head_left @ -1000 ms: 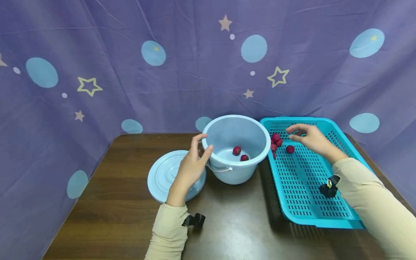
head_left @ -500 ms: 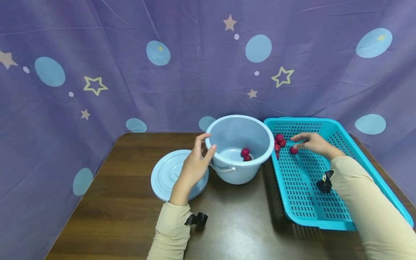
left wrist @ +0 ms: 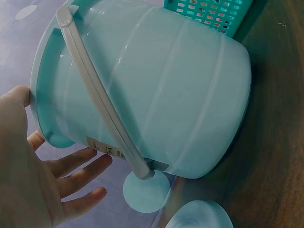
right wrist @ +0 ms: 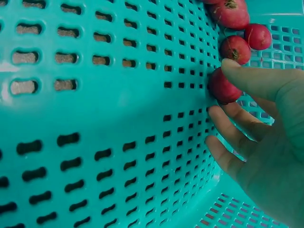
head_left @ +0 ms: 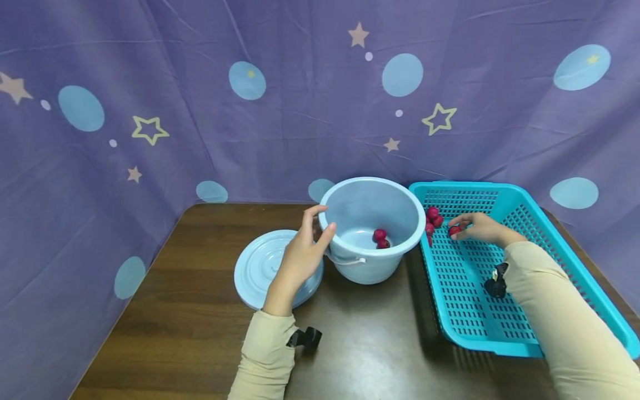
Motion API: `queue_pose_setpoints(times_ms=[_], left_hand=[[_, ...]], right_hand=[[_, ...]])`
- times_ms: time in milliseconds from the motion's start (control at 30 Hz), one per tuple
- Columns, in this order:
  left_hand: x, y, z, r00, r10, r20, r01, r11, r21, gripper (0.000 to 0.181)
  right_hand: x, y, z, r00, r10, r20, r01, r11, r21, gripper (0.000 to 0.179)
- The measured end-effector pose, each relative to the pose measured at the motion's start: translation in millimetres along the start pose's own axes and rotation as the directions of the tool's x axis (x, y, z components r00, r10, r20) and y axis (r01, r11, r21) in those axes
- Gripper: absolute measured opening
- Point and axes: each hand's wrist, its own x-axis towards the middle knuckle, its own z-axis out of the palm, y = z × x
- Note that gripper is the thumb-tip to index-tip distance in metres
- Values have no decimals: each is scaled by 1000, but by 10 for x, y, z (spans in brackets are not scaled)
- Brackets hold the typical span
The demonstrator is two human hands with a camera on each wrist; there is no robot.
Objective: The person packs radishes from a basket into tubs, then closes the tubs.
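My left hand (head_left: 301,253) holds the rim of a light blue bucket (head_left: 367,272), thumb and index finger at the edge. In the left wrist view the other fingers spread beside the bucket's outer wall, near its pale handle (left wrist: 97,90). Two red radishes (head_left: 379,235) lie together on the bucket's floor. Inside the turquoise basket (head_left: 480,311), my right hand (head_left: 482,229) pinches a red radish (right wrist: 223,87) between thumb and fingers, low at the basket's floor. Several more radishes (right wrist: 235,50) cluster just beyond it, along the basket's left side.
A round light blue lid (head_left: 255,266) lies left of the bucket, partly behind my left wrist. The basket stands close on the bucket's right. Brown wooden table (head_left: 170,311) beneath; a purple patterned curtain (head_left: 310,111) hangs right behind it.
My right hand has lowered onto the single radish and closed its thumb and fingers about it. One radish in the bucket has rolled against the other. My left hand stays at the rim.
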Motion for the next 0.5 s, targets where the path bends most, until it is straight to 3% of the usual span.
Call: queue_pose_setpoints(times_ms=[500], left_hand=[[-8,21,-7,1000,-19,5,19,1000,3,58]], right_hand=[[43,31,61,998,-21,-60,19,999,-34,43]])
